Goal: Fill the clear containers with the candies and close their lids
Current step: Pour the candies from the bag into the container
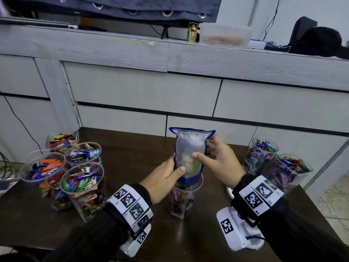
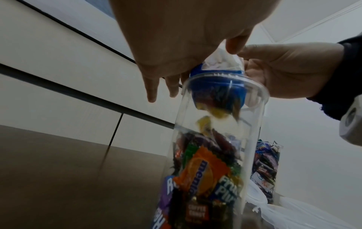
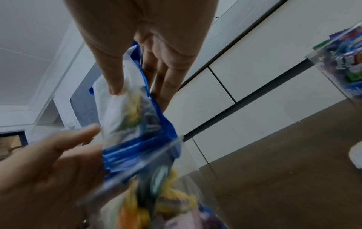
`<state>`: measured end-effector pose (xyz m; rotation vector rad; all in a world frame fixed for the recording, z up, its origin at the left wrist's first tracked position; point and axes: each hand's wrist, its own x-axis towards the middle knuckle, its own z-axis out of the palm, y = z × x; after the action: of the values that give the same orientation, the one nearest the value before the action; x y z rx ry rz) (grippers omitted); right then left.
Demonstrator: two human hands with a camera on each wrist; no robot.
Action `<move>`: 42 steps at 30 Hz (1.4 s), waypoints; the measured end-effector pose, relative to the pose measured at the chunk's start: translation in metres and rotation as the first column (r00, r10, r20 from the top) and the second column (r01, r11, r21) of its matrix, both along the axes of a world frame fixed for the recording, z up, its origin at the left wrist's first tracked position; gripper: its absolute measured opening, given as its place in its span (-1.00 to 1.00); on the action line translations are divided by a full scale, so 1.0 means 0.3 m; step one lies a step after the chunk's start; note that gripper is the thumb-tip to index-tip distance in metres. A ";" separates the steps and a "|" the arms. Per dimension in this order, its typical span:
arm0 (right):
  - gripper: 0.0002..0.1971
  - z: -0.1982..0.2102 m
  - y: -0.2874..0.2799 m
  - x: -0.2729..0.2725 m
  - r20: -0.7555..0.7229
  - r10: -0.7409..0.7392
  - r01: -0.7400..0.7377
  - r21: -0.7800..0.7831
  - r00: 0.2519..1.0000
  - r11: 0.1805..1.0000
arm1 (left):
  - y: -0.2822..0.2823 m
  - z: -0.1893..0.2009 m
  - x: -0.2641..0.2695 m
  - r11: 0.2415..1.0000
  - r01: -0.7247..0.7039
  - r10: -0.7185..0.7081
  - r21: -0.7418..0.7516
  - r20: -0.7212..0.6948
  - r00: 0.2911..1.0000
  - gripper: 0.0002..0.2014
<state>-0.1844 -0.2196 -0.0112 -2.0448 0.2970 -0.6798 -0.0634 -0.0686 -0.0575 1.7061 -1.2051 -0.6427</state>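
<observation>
— While that bag stands upside down, is its mouth inside the container at the surface's middle?

— Yes. Left hand and right hand both pinch its sides. I'd squeeze gently downward, keeping the mouth within the rim so the candies drop in.

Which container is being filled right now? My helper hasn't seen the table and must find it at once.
On the dark brown table, between a cluster of four containers on the left and two on the right, one clear container stands alone. It alone has a blue-edged bag upended into its mouth, held by both hands.
</observation>
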 end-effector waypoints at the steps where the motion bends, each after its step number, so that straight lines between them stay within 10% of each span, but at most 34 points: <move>1: -0.47 -0.011 0.006 -0.004 -0.016 0.006 -0.006 -0.005 1.000 1.000 | 0.000 -0.005 0.000 1.000 0.004 -0.004 0.019 -0.001 1.000 -0.53; 20: -0.23 -0.022 0.016 -0.029 -0.138 0.053 -0.064 -0.073 0.989 0.995 | 0.005 0.005 0.003 1.000 0.003 -0.002 -0.014 0.103 0.995 -0.31; 31: -0.38 -0.034 0.002 -0.043 -0.144 0.025 -0.043 -0.124 0.989 0.991 | 0.018 0.024 0.027 0.999 0.041 -0.042 0.018 0.064 0.997 -0.52; 42: -0.43 -0.023 -0.027 -0.056 -0.239 -0.018 -0.045 -0.255 0.971 0.966 | 0.041 0.070 0.048 0.990 -0.022 -0.031 0.138 0.371 0.928 -0.57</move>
<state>-0.2013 -0.2277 -0.0181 -2.3830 0.3476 -0.4814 -0.0489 -0.0562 -0.0364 2.0069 -1.4542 -0.4215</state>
